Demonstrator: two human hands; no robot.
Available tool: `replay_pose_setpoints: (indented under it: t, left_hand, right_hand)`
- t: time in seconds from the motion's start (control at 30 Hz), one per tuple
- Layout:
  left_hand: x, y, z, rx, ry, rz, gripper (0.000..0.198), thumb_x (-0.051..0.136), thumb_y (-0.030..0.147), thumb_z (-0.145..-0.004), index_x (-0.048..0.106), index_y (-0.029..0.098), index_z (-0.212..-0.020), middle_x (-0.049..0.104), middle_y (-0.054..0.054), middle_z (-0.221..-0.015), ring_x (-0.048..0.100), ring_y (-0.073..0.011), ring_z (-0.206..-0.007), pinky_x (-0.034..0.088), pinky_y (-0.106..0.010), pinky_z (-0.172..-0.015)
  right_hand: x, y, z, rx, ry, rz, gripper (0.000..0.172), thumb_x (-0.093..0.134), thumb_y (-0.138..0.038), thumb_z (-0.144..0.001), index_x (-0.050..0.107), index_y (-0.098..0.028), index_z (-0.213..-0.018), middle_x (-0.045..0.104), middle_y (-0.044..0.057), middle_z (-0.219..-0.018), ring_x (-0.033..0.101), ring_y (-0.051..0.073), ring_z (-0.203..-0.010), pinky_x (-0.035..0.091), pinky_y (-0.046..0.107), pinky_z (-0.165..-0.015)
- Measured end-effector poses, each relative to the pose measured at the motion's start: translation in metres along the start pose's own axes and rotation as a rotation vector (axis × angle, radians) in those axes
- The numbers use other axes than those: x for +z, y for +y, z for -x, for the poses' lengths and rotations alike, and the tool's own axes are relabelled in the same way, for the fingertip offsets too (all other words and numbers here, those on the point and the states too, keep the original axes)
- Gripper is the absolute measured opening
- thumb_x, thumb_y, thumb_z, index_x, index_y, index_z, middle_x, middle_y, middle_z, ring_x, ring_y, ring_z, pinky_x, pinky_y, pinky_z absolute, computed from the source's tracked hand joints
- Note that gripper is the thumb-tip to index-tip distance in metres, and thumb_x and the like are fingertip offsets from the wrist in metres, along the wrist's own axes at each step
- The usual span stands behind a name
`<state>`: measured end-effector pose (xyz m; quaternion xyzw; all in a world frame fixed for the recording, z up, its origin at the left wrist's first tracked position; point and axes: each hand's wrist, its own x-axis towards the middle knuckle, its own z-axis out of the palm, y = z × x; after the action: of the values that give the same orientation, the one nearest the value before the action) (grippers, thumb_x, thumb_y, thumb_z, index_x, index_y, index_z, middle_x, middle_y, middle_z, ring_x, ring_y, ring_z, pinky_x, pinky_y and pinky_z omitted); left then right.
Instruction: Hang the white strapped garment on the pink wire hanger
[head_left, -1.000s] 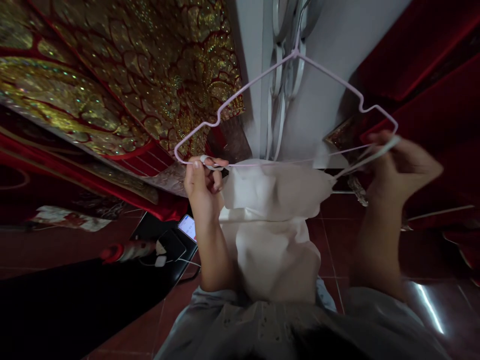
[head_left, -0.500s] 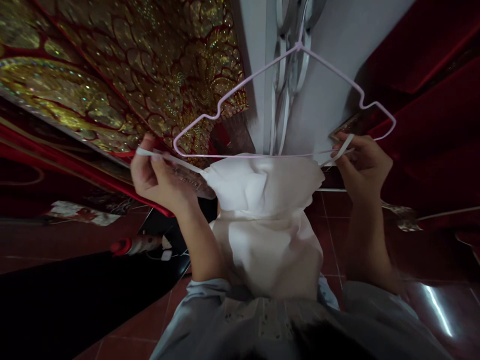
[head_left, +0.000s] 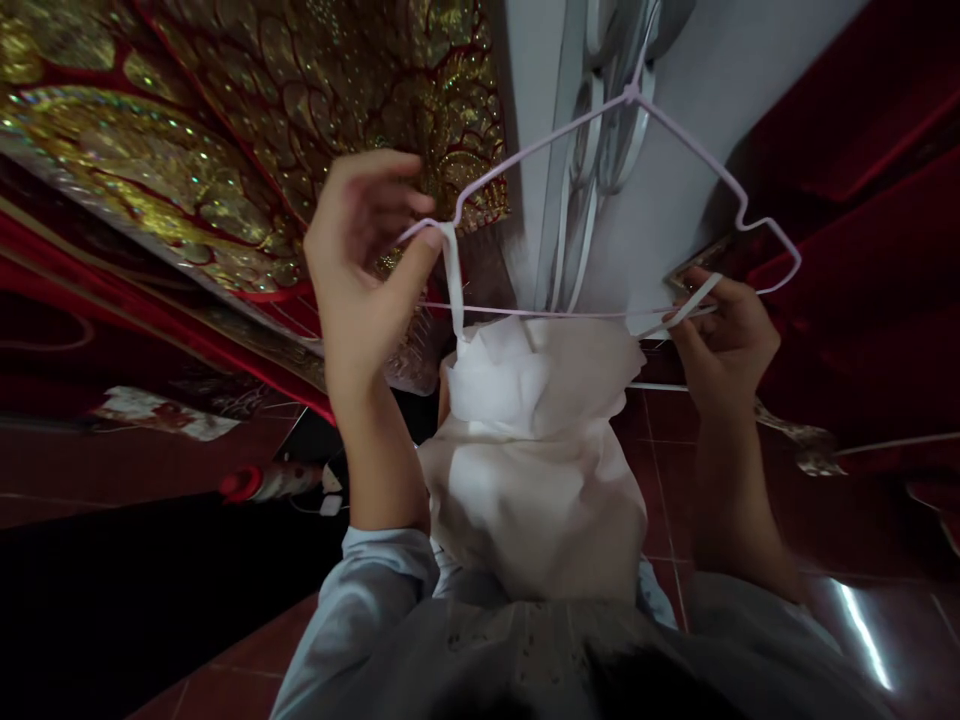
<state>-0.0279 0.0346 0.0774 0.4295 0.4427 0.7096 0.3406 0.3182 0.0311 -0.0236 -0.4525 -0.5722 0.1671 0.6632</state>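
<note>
From my end, the biggest risk I judge is the left strap sliding out of the notch on the hanger: only a thumb steadies it there, so lifting that thumb too soon could free it. The left hand is otherwise loose, its blurred fingers apart from the thumb. My right hand pinches the right strap, short of the opposite notch; a hard tug on it could drag the garment sideways or tilt the hanger, whose hook top I can't see. The garment hangs just under the bottom bar, in front of the body; whether it touches the bar I can't tell. Counting up: one hanger with two notches, one garment, two straps, two hands; beyond those, one red-topped bottle and one gold cloth, both on the left.
</note>
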Motion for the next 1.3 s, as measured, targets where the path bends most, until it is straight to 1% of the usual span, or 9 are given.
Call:
replay_pose_setpoints:
  t: [0.07, 0.17, 0.27, 0.4, 0.53, 0.73, 0.9, 1.0, 1.3]
  left_hand:
    - [-0.002, -0.022, 0.008, 0.082, 0.095, 0.118, 0.042, 0.096, 0.02, -0.093, 0.068, 0.021, -0.123, 0.076, -0.003, -0.114, 0.076, -0.023, -0.119, 0.06, -0.025, -0.085]
    - [-0.003, -0.058, 0.02, 0.021, 0.041, 0.261, 0.052, 0.101, 0.047, -0.086, 0.069, 0.025, -0.12, 0.079, -0.003, -0.104, 0.076, -0.016, -0.082, 0.06, -0.026, -0.072]
    - [0.002, -0.077, 0.029, -0.056, 0.011, 0.341, 0.054, 0.104, 0.046, -0.08, 0.069, 0.027, -0.117, 0.079, 0.0, -0.089, 0.076, -0.0159, -0.076, 0.062, -0.025, -0.07]
    - [0.007, -0.073, 0.031, 0.006, 0.033, 0.361, 0.022, 0.079, 0.043, -0.108, 0.069, 0.026, -0.1, 0.054, 0.007, -0.055, 0.06, -0.0138, -0.054, 0.059, -0.028, -0.065]
    - [0.001, -0.064, 0.029, 0.055, 0.02, 0.382, 0.027, 0.061, 0.032, -0.119, 0.065, 0.023, -0.094, 0.041, 0.01, -0.049, 0.054, -0.0113, -0.046, 0.054, -0.027, -0.062]
    - [-0.01, -0.06, 0.026, 0.04, -0.058, 0.339, 0.028, 0.085, 0.044, -0.104, 0.065, 0.026, -0.096, 0.045, 0.01, -0.05, 0.068, -0.0161, -0.055, 0.057, -0.025, -0.057]
    - [-0.011, -0.059, 0.023, 0.017, -0.089, 0.335, 0.04, 0.099, 0.046, -0.088, 0.064, 0.026, -0.089, 0.045, 0.01, -0.048, 0.066, -0.0156, -0.051, 0.06, -0.024, -0.055]
    - [-0.009, -0.06, 0.024, -0.038, -0.052, 0.328, 0.036, 0.096, 0.041, -0.092, 0.063, 0.027, -0.089, 0.043, 0.01, -0.048, 0.064, -0.015, -0.049, 0.06, -0.024, -0.056]
    - [-0.004, -0.062, 0.026, -0.12, 0.03, 0.366, 0.03, 0.089, 0.032, -0.1, 0.062, 0.026, -0.089, 0.037, 0.009, -0.05, 0.067, -0.0184, -0.052, 0.056, -0.026, -0.053]
  right_hand:
    - [-0.001, -0.003, -0.001, 0.002, -0.002, 0.013, 0.049, 0.095, -0.038, -0.075, 0.084, -0.029, -0.122, 0.078, 0.005, -0.096, 0.063, 0.014, -0.071, 0.047, 0.025, -0.052]
    - [-0.004, -0.007, -0.002, -0.002, -0.018, 0.025, 0.051, 0.097, -0.042, -0.074, 0.083, -0.028, -0.121, 0.078, 0.005, -0.095, 0.063, 0.014, -0.07, 0.046, 0.025, -0.051]
    - [-0.008, -0.004, -0.002, -0.063, -0.009, 0.011, 0.058, 0.101, -0.048, -0.067, 0.083, -0.029, -0.119, 0.078, 0.005, -0.098, 0.066, 0.015, -0.073, 0.047, 0.025, -0.051]
    - [-0.02, 0.015, -0.012, -0.171, 0.112, 0.078, 0.059, 0.099, -0.053, -0.071, 0.083, -0.03, -0.122, 0.075, 0.006, -0.113, 0.061, 0.012, -0.072, 0.048, 0.028, -0.057]
    - [-0.039, 0.038, -0.04, -0.364, 0.39, 0.058, 0.063, 0.095, -0.068, -0.07, 0.081, -0.025, -0.114, 0.07, 0.005, -0.104, 0.06, 0.016, -0.082, 0.049, 0.031, -0.067]
    - [-0.039, 0.007, -0.061, -0.161, 0.072, 0.176, 0.044, 0.093, -0.053, -0.076, 0.083, -0.021, -0.104, 0.077, 0.005, -0.096, 0.066, 0.019, -0.084, 0.055, 0.042, -0.085]
    - [-0.028, -0.027, -0.07, -0.257, -0.041, 0.384, 0.043, 0.102, -0.044, -0.068, 0.076, -0.025, -0.097, 0.069, 0.002, -0.095, 0.066, 0.024, -0.098, 0.056, 0.051, -0.101]
    - [-0.027, -0.028, -0.073, -0.329, -0.153, 0.412, 0.051, 0.105, -0.041, -0.066, 0.077, -0.025, -0.106, 0.071, 0.003, -0.105, 0.068, 0.026, -0.108, 0.053, 0.053, -0.107]
    - [-0.022, 0.012, -0.069, -0.285, 0.109, 0.122, 0.033, 0.093, -0.044, -0.078, 0.073, -0.023, -0.094, 0.066, 0.002, -0.083, 0.06, 0.016, -0.075, 0.05, 0.033, -0.071]
